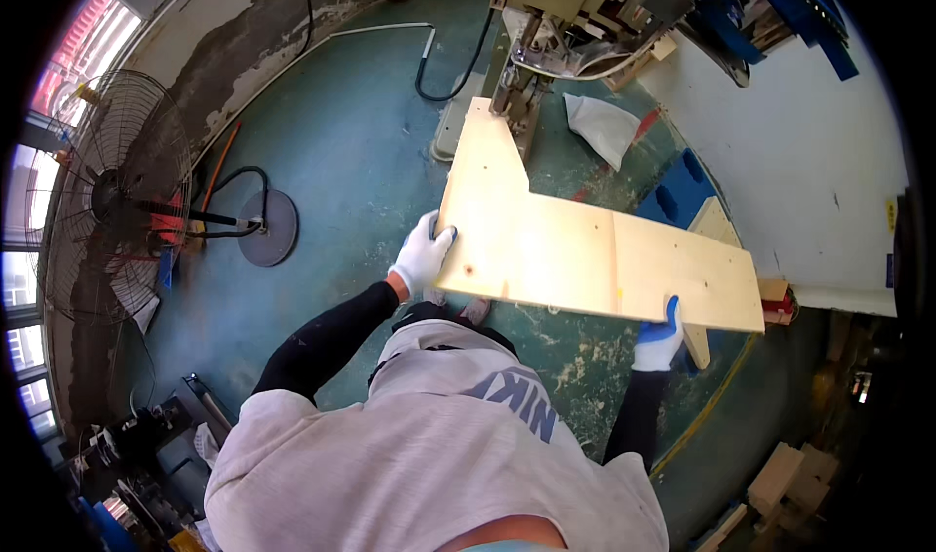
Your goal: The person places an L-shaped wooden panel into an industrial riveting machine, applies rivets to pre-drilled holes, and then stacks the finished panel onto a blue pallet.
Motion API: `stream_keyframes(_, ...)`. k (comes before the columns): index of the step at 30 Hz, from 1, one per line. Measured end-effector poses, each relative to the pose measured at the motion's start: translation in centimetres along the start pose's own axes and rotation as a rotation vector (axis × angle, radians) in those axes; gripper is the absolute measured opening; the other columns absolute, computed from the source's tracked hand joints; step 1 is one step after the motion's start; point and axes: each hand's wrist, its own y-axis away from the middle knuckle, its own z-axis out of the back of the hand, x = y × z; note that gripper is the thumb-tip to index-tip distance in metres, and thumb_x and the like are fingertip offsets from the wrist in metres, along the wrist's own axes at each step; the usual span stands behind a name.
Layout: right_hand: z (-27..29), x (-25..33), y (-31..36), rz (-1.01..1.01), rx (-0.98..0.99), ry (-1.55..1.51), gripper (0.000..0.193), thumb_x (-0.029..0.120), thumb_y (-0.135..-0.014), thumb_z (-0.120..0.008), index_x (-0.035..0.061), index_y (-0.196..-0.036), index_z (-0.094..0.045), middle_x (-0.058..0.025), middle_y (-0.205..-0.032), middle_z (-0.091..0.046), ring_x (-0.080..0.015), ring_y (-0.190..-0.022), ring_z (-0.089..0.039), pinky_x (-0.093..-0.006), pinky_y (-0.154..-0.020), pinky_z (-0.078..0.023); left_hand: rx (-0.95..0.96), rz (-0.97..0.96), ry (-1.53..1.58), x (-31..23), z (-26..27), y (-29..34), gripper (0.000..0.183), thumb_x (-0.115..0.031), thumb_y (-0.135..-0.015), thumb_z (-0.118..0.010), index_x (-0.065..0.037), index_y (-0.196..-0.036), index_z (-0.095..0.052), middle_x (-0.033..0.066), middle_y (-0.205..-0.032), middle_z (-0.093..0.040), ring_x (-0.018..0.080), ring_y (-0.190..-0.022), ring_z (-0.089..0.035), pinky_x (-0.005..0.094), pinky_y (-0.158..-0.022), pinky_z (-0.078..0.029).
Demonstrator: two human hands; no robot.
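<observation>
A large pale L-shaped wooden panel (561,250) with small holes is held up in front of me. Its narrow upper arm reaches to the working head of a green press-like machine (517,94); whether it touches is too small to tell. My left hand (423,252), in a white glove with blue fingertips, is closed around the panel's left edge near the lower corner. Gripping the lower edge towards its right end is my right hand (660,339), in a white and blue glove, thumb on top and other fingers hidden beneath.
A floor fan (117,196) with a round base (268,228) stands at the left. Beyond the panel lie a white sack (602,128) and a blue slotted piece (680,183). Another wooden piece (718,222) is partly hidden behind the panel. Wood blocks (780,479) are stacked at lower right.
</observation>
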Motion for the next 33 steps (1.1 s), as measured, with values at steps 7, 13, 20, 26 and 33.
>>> stream_keyframes(7,6.0,-9.9,1.8,-0.180,-0.064,-0.235,0.069,0.063,-0.102,-0.033,0.0156,-0.153,-0.038,-0.0074,-0.157,-0.039,-0.0306,-0.143,-0.037,-0.0478,-0.118,-0.029,-0.063,0.042,-0.094,4.3,1.0,8.8,0.060,-0.020,-0.099,-0.057,0.006,-0.147,-0.032,0.0330,-0.111,-0.066,0.0387,-0.103,-0.069,0.0408,-0.087,-0.053)
stream_keyframes(13,4.2,-15.5,4.5,-0.209,-0.231,-0.306,0.078,0.074,-0.095,-0.033,0.0211,-0.152,-0.040,-0.0039,-0.158,-0.039,-0.0319,-0.144,-0.036,-0.0524,-0.118,-0.027,-0.069,-0.151,-0.115,7.8,4.0,10.9,0.063,-0.009,-0.098,-0.057,0.006,-0.149,-0.024,0.0342,-0.136,-0.054,0.0448,-0.111,-0.065,0.0400,-0.092,-0.053)
stream_keyframes(20,1.0,-16.3,5.6,-0.220,-0.191,-0.395,0.078,0.073,-0.095,-0.036,0.0200,-0.152,-0.041,-0.0047,-0.157,-0.041,-0.0316,-0.142,-0.038,-0.0523,-0.117,-0.028,-0.161,-0.310,-0.183,10.0,5.4,11.2,0.060,-0.008,-0.100,-0.052,0.003,-0.151,-0.023,0.0274,-0.118,-0.065,0.0330,-0.100,-0.070,0.0374,-0.089,-0.053)
stream_keyframes(26,0.1,-12.5,7.0,-0.166,-0.122,-0.312,0.072,0.065,-0.100,-0.039,0.0163,-0.152,-0.039,-0.0060,-0.156,-0.042,-0.0302,-0.140,-0.040,-0.0477,-0.118,-0.029,-0.194,-0.175,-0.057,2.8,6.7,10.8,0.056,-0.007,-0.100,-0.052,0.003,-0.150,-0.030,0.0224,-0.107,-0.067,0.0247,-0.089,-0.067,0.0342,-0.085,-0.052)
stream_keyframes(33,0.1,-6.0,11.9,-0.057,-0.029,-0.255,0.068,0.058,-0.104,-0.039,0.0148,-0.156,-0.032,-0.0088,-0.160,-0.034,-0.0318,-0.143,-0.037,-0.0496,-0.118,-0.030,-0.137,-0.197,-0.046,-1.4,5.8,11.9,0.054,-0.008,-0.099,-0.054,0.000,-0.149,-0.035,0.0176,-0.090,-0.065,0.0202,-0.073,-0.061,0.0329,-0.075,-0.051)
